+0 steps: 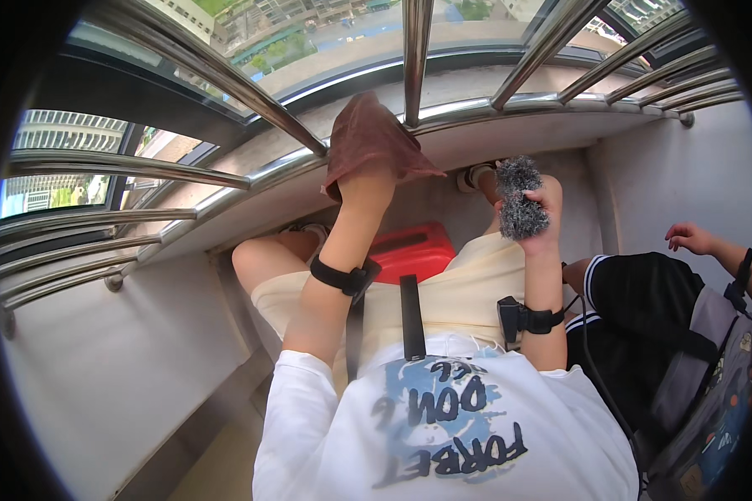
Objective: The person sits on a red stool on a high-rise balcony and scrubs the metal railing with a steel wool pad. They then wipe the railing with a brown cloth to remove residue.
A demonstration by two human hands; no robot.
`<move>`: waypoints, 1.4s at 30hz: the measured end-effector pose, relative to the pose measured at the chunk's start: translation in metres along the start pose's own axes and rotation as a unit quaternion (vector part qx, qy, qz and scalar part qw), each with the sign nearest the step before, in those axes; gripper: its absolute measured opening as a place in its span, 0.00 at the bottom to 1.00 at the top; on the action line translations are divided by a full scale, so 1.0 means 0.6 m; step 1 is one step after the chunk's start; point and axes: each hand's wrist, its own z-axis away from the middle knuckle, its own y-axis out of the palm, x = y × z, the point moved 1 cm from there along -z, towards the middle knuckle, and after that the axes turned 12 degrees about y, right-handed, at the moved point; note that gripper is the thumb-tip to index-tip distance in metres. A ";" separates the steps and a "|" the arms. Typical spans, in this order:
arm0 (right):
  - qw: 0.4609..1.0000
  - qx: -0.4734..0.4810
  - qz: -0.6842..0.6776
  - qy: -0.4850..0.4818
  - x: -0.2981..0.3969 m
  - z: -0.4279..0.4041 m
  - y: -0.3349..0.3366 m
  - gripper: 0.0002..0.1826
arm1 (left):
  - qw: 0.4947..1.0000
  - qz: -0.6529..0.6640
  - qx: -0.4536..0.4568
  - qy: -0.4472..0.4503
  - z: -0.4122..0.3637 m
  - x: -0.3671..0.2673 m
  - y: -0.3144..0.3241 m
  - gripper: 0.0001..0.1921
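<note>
My left hand (pixel 368 181) reaches forward to the lower rail (pixel 288 166) of a steel railing. A brown cloth (pixel 370 134) covers its fingers, so only the wrist shows plainly. The cloth lies over the rail between two bars, and its loose corner hangs to the right. Raised over my right knee, my right hand (pixel 544 203) is closed around a grey steel-wool scouring pad (pixel 521 216). The pad bulges above and below the fingers and is apart from the railing.
Polished bars (pixel 417 62) fan out before a window (pixel 351 37) high above a street. Under me is a red plastic stool (pixel 413 247). Another person's hand (pixel 689 238) and black shorts (pixel 639 300) are close on the right. White walls (pixel 125 357) flank both sides.
</note>
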 end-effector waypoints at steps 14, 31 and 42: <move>0.992 0.051 -0.035 0.112 -0.014 -0.047 -0.001 0.18 | 0.928 0.122 0.351 0.042 -0.110 0.108 0.057 0.23; 0.998 -0.006 -0.015 0.055 0.017 0.008 -0.024 0.21 | 0.981 -0.036 -0.036 0.189 -0.050 -0.072 0.106 0.08; 0.998 0.017 0.013 0.053 0.035 0.006 -0.023 0.30 | 0.918 0.107 0.375 -0.067 -0.203 -0.068 0.094 0.20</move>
